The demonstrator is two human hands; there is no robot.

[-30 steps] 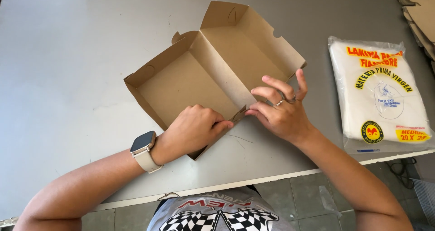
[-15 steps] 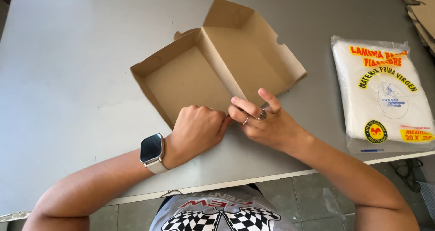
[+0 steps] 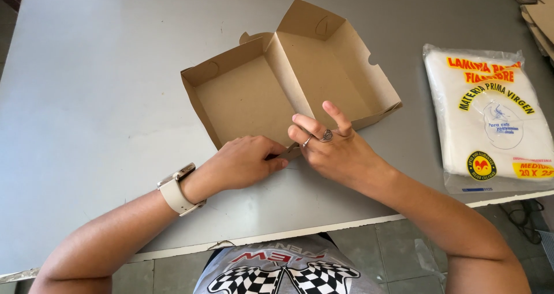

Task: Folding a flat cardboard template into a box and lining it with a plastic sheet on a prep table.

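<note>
1. Head view: left hand [image 3: 242,162] and right hand [image 3: 334,150], fingers curled, pinch the near wall of the cardboard box [image 3: 288,89].
2. The box lies open and hollow on the grey table [image 3: 86,98], beside a plastic packet [image 3: 490,115].

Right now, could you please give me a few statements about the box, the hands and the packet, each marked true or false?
1. The box lies open. True.
2. Both hands meet at its near edge. True: left hand, right hand.
3. The watch is on the right wrist. False: the left.
4. The packet lies inside the box. False: it lies on the table, right of it.
5. The right hand wears a ring. True.
</note>
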